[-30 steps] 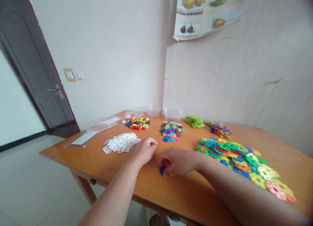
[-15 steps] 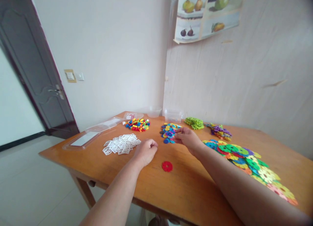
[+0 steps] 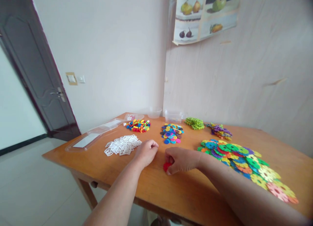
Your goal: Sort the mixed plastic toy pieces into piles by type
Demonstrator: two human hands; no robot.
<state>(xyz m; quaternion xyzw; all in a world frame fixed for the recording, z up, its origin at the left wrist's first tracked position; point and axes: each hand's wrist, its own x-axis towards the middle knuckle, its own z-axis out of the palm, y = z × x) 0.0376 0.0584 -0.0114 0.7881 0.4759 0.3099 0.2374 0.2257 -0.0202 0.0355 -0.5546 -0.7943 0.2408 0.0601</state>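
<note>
My right hand [image 3: 181, 160] rests on the wooden table [image 3: 156, 183], its fingers curled over a small red notched disc [image 3: 166, 166]. Only part of the disc shows under the fingertips. My left hand [image 3: 146, 151] lies just to the left, in a loose fist on the tabletop, with nothing visible in it. Beyond both hands sits a small pile of little coloured discs [image 3: 171, 133]. A wide spread of larger coloured notched discs [image 3: 244, 161] lies to the right of my right forearm.
A heap of white lattice pieces [image 3: 123, 144] lies left of my left hand. Farther back are small coloured bricks [image 3: 138, 125], green pieces [image 3: 194, 122], purple and yellow pieces [image 3: 220, 130], two clear tubs [image 3: 173, 115] and clear plastic lids [image 3: 93, 134]. A door stands at left.
My right hand came back from the small disc pile to the red disc near the table's front and closed over it. My left hand stayed put.
</note>
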